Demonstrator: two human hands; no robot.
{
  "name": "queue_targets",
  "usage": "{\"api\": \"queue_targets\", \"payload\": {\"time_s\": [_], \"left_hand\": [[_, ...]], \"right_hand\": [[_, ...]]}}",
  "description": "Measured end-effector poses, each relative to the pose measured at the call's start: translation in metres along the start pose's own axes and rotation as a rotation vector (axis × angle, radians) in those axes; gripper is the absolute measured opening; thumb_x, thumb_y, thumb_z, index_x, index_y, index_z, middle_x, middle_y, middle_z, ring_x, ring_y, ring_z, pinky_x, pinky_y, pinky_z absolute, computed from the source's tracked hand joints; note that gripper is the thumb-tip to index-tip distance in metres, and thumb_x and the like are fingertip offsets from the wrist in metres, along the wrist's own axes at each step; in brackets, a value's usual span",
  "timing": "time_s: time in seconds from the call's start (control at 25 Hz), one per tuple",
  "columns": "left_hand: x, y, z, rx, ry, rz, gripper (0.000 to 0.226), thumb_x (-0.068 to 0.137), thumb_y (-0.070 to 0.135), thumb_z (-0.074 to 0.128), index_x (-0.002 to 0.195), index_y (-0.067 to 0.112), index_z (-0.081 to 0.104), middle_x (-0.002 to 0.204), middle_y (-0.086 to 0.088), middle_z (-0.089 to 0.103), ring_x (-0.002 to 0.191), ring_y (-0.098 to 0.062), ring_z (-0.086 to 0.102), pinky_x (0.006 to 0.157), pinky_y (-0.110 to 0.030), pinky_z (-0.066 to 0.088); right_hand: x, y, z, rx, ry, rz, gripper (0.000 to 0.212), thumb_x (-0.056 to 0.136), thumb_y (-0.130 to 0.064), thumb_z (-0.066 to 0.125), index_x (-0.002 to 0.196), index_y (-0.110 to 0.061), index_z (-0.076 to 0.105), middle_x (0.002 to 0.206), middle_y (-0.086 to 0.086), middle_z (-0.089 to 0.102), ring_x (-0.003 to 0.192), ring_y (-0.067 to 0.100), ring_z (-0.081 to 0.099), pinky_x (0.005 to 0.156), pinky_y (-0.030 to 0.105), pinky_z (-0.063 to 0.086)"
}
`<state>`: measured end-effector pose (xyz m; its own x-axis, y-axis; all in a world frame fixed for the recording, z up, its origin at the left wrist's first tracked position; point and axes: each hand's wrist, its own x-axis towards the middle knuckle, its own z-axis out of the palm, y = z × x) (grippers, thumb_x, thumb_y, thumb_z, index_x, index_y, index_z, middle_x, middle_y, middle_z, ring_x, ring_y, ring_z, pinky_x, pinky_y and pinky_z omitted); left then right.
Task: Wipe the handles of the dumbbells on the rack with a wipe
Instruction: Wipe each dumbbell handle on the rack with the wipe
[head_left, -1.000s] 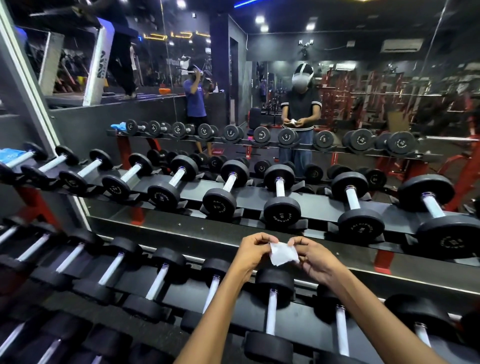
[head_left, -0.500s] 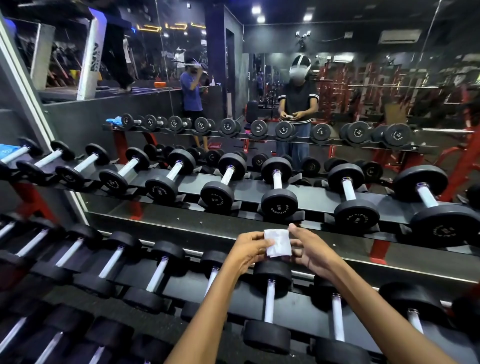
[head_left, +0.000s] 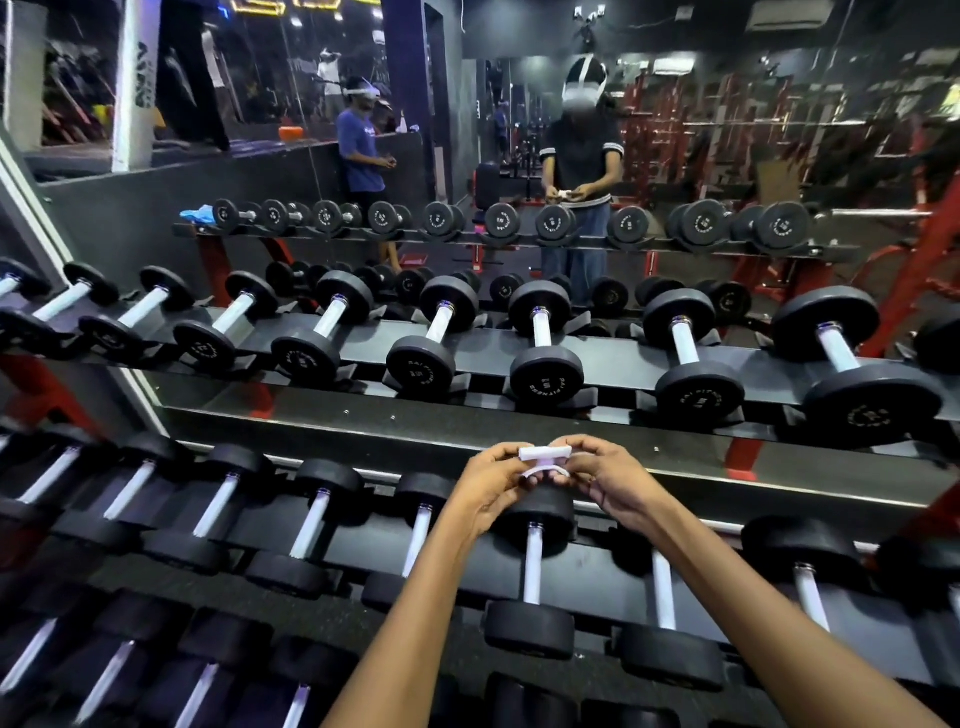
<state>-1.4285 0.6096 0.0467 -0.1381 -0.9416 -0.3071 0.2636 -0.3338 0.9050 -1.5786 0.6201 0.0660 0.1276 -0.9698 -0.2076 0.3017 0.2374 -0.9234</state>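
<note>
A small white wipe (head_left: 544, 457) sits folded between the person's two hands, held in the air above the far head of a dumbbell (head_left: 532, 566) on the middle tier of the rack (head_left: 467, 415). The left hand (head_left: 491, 486) pinches the wipe's left end with curled fingers and thumb, and the right hand (head_left: 605, 480) pinches its right end the same way, so the two hands sit close together with the wipe bridging them. The wipe is bent into a flat strip on top with a loop of it curving underneath; it touches no handle. Directly below the hands, that dumbbell lies with its pale handle (head_left: 532, 564) pointing toward the camera, between black round heads. More dumbbells lie side by side along the same tier to the left and right, each with a light handle and dark heads. The upper tier carries another row, growing larger toward the right, with one dumbbell (head_left: 543, 343) just beyond the hands. A lower tier shows at the bottom left, partly blurred. Behind the rack a mirror (head_left: 519, 156) reflects the rows of weights, the person holding the wipe, a second person in a blue shirt (head_left: 361, 150) standing farther back, and red gym frames (head_left: 779, 130) on the right.
</note>
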Motion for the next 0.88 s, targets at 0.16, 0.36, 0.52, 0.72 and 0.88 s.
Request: {"api": "queue_targets", "payload": {"time_s": [0.16,0.36,0.52,0.72,0.88], "left_hand": [[0.004,-0.006,0.003,-0.193,0.045,-0.103,0.017,0.096,0.004,0.049,0.083,0.003,0.061,0.061,-0.007,0.066,0.049,-0.011,0.064,0.054,-0.019,0.055],[0.010,-0.021,0.008,-0.036,0.074,-0.016,0.017,0.088,-0.010,0.059,0.094,0.006,0.058,0.085,-0.009,0.063,0.057,-0.004,0.066,0.057,-0.014,0.052],[0.023,-0.033,0.008,0.067,0.092,0.020,0.007,0.092,-0.001,0.060,0.096,0.004,0.062,0.080,-0.005,0.067,0.059,-0.004,0.066,0.058,-0.013,0.053],[0.044,-0.068,-0.002,0.229,0.177,0.042,0.007,0.093,0.006,0.061,0.090,0.011,0.061,0.074,0.001,0.068,0.062,-0.005,0.062,0.058,-0.015,0.050],[0.073,-0.120,-0.040,0.378,0.468,-0.037,0.020,0.094,0.025,0.061,0.111,0.014,0.058,0.104,-0.013,0.066,0.097,-0.028,0.064,0.085,-0.033,0.047]], "right_hand": [[0.004,0.006,-0.004,-0.101,0.065,-0.008,0.026,0.086,0.018,0.040,0.077,0.006,0.061,0.075,0.015,0.062,0.063,0.015,0.062,0.056,0.012,0.052],[0.015,0.010,-0.022,-0.028,0.012,0.063,0.010,0.089,0.000,0.052,0.087,-0.002,0.062,0.080,0.008,0.063,0.061,0.012,0.063,0.055,0.018,0.053],[0.033,0.027,-0.034,-0.269,-0.113,0.048,0.012,0.083,0.002,0.063,0.096,0.002,0.063,0.083,0.014,0.064,0.068,0.018,0.062,0.060,0.018,0.052],[0.049,0.054,-0.042,-0.169,-0.088,0.138,0.006,0.085,0.005,0.059,0.086,0.000,0.063,0.072,0.010,0.066,0.060,0.013,0.065,0.056,0.017,0.052],[0.077,0.097,-0.076,-0.047,0.202,0.237,0.013,0.086,0.013,0.052,0.082,0.001,0.057,0.082,0.016,0.058,0.064,0.019,0.061,0.055,0.019,0.056]]}}
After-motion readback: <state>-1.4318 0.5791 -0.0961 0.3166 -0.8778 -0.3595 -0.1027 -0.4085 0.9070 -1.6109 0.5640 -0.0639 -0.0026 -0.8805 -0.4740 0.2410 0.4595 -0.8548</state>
